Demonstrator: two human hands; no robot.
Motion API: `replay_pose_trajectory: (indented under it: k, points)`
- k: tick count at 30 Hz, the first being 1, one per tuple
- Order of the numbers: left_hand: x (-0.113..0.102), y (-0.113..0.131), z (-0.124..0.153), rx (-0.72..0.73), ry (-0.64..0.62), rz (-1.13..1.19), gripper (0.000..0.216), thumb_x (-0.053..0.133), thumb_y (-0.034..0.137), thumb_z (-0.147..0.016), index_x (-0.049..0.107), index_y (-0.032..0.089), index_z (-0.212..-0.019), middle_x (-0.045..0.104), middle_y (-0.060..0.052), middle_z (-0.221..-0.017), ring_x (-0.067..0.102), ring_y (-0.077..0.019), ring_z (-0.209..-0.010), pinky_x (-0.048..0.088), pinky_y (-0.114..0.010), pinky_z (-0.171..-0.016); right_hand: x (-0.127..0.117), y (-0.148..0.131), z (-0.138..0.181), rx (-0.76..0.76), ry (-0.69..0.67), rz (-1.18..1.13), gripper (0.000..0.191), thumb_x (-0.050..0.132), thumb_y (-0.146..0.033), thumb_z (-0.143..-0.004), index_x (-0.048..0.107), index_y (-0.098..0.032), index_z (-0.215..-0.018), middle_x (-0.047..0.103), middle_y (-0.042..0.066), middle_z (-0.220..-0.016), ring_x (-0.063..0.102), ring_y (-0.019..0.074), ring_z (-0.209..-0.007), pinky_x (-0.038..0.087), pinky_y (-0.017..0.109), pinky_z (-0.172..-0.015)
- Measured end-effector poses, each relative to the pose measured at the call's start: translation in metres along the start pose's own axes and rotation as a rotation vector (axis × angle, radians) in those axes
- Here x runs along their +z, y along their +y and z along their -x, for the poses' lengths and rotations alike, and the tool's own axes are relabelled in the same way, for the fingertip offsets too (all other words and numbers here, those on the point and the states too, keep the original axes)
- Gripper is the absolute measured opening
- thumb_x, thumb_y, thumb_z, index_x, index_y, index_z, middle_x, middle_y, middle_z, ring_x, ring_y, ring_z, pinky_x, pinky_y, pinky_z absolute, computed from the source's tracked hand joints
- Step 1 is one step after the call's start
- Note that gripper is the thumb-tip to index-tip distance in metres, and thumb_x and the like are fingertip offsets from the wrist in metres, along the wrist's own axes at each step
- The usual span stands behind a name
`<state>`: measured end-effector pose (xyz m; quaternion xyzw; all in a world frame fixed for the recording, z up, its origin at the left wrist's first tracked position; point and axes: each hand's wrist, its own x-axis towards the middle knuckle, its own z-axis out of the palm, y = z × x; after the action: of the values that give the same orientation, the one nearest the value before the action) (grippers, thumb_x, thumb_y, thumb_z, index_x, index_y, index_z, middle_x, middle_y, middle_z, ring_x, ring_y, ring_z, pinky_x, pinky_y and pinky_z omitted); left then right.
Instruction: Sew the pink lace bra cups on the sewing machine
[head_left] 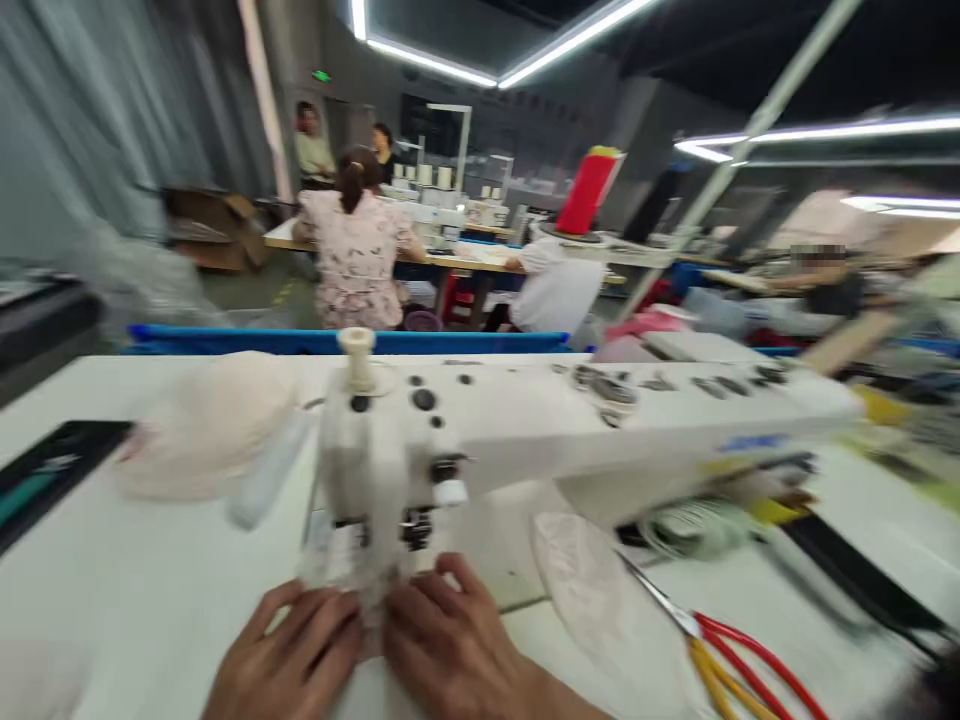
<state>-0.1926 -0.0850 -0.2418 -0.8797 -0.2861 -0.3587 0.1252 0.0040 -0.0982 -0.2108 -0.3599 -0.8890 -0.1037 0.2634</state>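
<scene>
- The sewing machine [510, 425] stood across the bench [150, 590], its head end toward the left, probably so that both hands could reach the needle area from the near side.
- The pale cloth [372, 640] lay between the hands, just near of the machine head, apparently kept there to be steadied from both sides; blur hid its edges.
- The left hand [296, 650] was partly closed, fingers bent, their tips at the cloth's left side.
- The right hand [450, 630] was likewise half curled at its right side; whether either hand pinched the cloth or only pressed it, I could not tell.
- The scissors [696, 628] lay to the right, handles toward the near side, perhaps for easy pickup.
- A pale fabric piece [589, 575] lay between them and the right hand, and a cloth pile [217, 420] sat far left, seemingly out of the way.
</scene>
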Motion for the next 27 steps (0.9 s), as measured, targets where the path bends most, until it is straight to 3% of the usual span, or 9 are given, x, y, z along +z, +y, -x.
replay_pose_trajectory:
  k: [2,5,27]
  points:
    - [-0.011,-0.003,-0.005,-0.045,0.031,-0.011,0.043,0.027,0.015,-0.098,0.066,0.019,-0.081,0.069,-0.001,-0.082,0.061,-0.0145,-0.077,0.039,-0.034,-0.081,0.005,0.003,-0.001,-0.035,0.049,-0.028,0.033,0.032,-0.013,-0.096,0.058,-0.015,-0.076,0.058,0.003,-0.073,0.05,0.0148,-0.065,0.035,0.033,-0.067]
    - [-0.01,-0.002,-0.013,-0.055,0.032,-0.028,0.036,0.034,0.009,-0.095,0.065,0.015,-0.079,0.069,-0.003,-0.082,0.061,-0.0145,-0.075,0.039,-0.034,-0.079,0.005,0.002,-0.001,-0.048,0.108,-0.036,0.033,0.031,-0.009,-0.095,0.059,-0.015,-0.078,0.06,0.004,-0.074,0.052,0.0147,-0.066,0.034,0.033,-0.068]
    - [-0.015,0.001,-0.02,-0.019,0.067,-0.023,0.04,0.03,0.001,-0.093,0.065,0.014,-0.078,0.071,-0.004,-0.079,0.064,-0.0154,-0.078,0.04,-0.034,-0.077,0.003,0.001,-0.008,-0.067,0.178,-0.068,0.026,0.043,0.001,-0.087,0.06,-0.014,-0.075,0.067,0.001,-0.079,0.058,0.0122,-0.073,0.036,0.03,-0.069]
